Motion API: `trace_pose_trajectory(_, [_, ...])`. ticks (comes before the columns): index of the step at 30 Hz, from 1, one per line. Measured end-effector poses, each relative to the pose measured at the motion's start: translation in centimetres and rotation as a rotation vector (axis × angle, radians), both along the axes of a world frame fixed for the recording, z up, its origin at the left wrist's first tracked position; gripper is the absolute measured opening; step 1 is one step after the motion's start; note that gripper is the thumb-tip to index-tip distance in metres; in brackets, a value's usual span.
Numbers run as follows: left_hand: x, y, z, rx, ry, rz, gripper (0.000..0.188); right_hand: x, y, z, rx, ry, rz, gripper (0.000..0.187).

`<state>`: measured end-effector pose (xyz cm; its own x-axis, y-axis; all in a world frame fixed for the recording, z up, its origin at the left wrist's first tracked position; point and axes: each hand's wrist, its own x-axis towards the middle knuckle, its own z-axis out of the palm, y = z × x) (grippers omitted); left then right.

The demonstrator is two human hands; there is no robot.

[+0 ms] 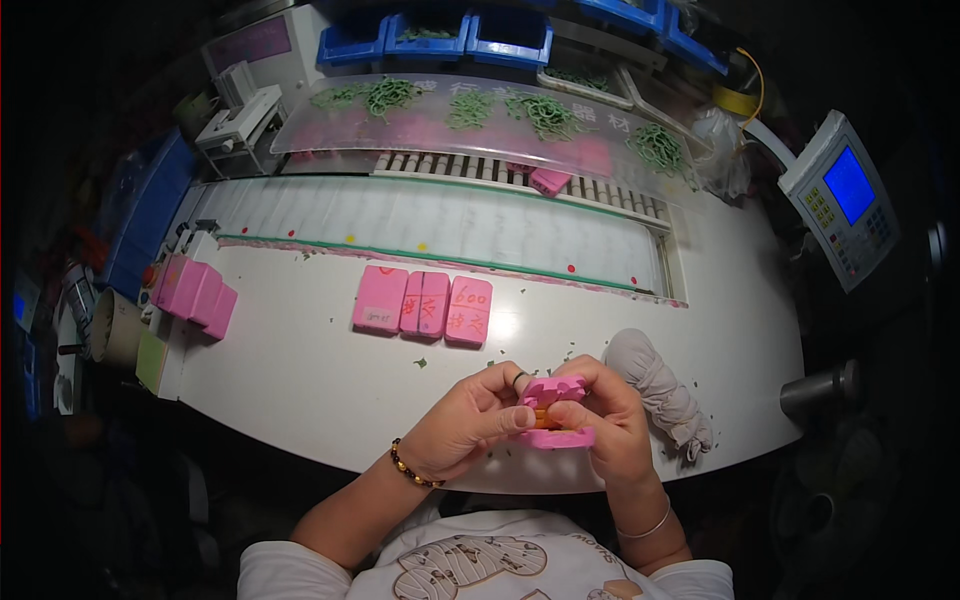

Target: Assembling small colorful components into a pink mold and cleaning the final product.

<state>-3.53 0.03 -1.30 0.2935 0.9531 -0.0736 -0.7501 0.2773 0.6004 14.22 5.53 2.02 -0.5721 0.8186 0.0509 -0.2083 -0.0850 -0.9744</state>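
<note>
Just above the table's front edge, both my hands hold a pink rubber mould (556,439) spread apart, its two halves gaping towards me. An orange piece (543,416) shows in the gap, partly covered by my thumbs. My left hand (452,428) grips the mould's left side, thumb at the opening. On the other side my right hand (612,415) has its fingers round the upper half and its thumb pressed in by the orange piece. Behind the hands, three pink blocks (467,312) with marks on them lie side by side.
A rolled grey cloth (655,388) lies right of my hands. Pink blocks (190,292) are stacked at the left. Behind runs a conveyor belt (400,215), with green strands (545,115) on a clear cover. A control panel (850,190) stands right; small green scraps dot the table.
</note>
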Motion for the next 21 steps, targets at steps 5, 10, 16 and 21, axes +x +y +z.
trace_pose_trajectory(5, [0.0,-0.1,-0.4,-0.140,-0.188,-0.132,0.025,0.2,0.2,0.1,0.209,-0.084,0.030,0.013])
trace_pose_trajectory(10, [-0.3,-0.2,-0.6,-0.127,-0.255,-0.166,0.024,0.3,0.3,0.5,0.282,-0.125,0.061,0.017])
trace_pose_trajectory(16, [-0.4,-0.4,-1.4,-0.079,-0.373,-0.164,0.018,0.1,0.3,1.5,0.387,-0.173,0.077,0.016])
trace_pose_trajectory(21, [-0.3,-0.7,1.0,-0.162,-0.223,-0.073,0.013,0.0,0.3,1.0,0.501,-0.224,0.028,0.016])
